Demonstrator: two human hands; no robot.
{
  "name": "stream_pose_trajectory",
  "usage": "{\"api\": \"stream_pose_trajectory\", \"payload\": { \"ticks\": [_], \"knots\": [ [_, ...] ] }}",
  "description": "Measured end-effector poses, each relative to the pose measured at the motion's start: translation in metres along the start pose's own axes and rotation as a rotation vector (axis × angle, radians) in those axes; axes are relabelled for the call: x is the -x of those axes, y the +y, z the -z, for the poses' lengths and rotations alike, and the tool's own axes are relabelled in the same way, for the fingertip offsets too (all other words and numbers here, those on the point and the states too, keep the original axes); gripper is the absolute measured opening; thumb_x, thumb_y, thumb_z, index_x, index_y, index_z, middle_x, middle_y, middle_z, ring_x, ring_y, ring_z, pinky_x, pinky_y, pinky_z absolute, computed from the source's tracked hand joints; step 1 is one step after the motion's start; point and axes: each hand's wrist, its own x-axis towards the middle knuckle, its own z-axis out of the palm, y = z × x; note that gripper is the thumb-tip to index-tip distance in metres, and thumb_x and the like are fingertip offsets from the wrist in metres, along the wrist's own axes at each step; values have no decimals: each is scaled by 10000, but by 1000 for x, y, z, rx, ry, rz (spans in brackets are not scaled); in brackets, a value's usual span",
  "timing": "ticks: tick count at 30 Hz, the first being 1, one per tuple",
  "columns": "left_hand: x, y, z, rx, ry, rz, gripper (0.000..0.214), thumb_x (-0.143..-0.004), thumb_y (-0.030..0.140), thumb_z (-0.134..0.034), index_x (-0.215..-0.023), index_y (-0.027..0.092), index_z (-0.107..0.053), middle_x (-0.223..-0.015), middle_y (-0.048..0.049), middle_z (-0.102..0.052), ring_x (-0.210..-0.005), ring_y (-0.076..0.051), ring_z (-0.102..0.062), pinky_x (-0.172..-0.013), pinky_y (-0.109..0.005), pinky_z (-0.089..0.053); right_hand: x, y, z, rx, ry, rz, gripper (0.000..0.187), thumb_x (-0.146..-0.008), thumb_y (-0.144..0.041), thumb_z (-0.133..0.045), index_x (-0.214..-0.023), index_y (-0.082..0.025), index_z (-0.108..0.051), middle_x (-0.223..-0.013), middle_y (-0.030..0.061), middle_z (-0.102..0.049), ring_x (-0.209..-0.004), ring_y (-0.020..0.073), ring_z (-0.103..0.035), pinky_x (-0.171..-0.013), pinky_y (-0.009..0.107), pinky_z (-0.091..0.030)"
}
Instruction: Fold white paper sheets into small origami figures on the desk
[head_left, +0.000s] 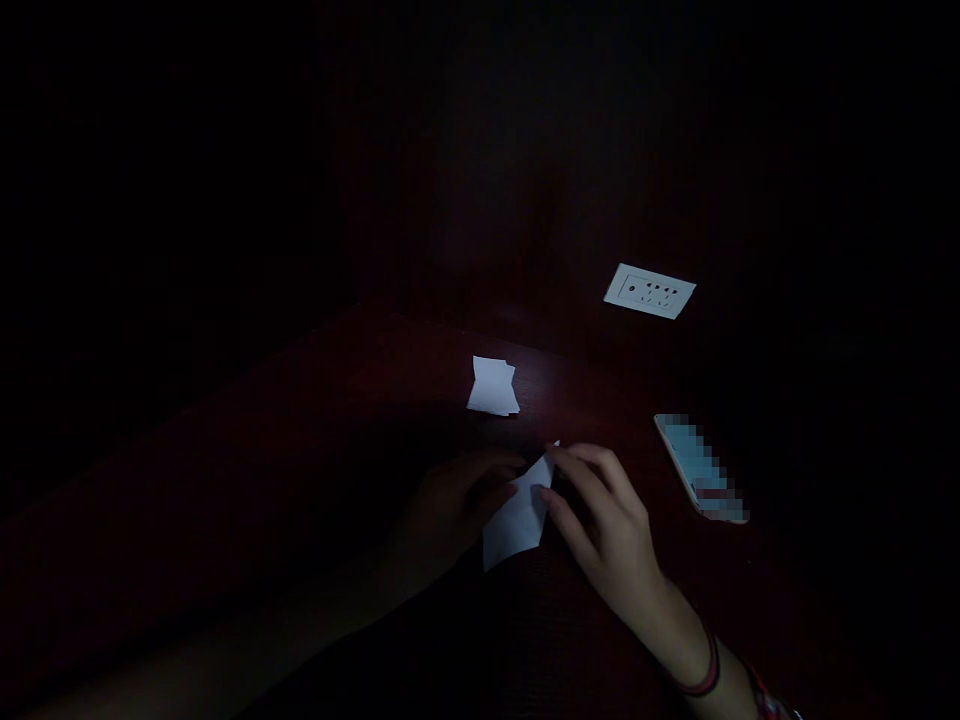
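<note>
The scene is very dark. A small white piece of paper [517, 515] lies partly folded on a dark red table [300, 450] between my two hands. My left hand [457, 500] rests on the paper's left edge with its fingers curled onto it. My right hand [600, 515] pinches the paper's upper right corner with bent fingers. A dark band circles my right wrist. A second folded white paper [493, 387] lies apart, farther back on the table.
A phone [701, 468] with a lit screen lies to the right of my right hand. A white socket plate [649, 290] sits on the dark wall behind the table. Everything else is lost in darkness.
</note>
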Motion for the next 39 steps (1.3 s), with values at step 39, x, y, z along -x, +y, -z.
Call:
{"api": "stream_pose_trajectory", "payload": {
  "ticks": [39],
  "knots": [
    [-1,2,3,-77,74,-65,208,-701,60,-458,-857,183,-523,-883,-9,-516,-804,-129,-514,-678,-233,-439,4,5,-8,-78,-80,5,369,-713,-250,-547,-1077,-207,-506,-937,58,-455,-871,164,-465,-743,286,-429]
  ]
}}
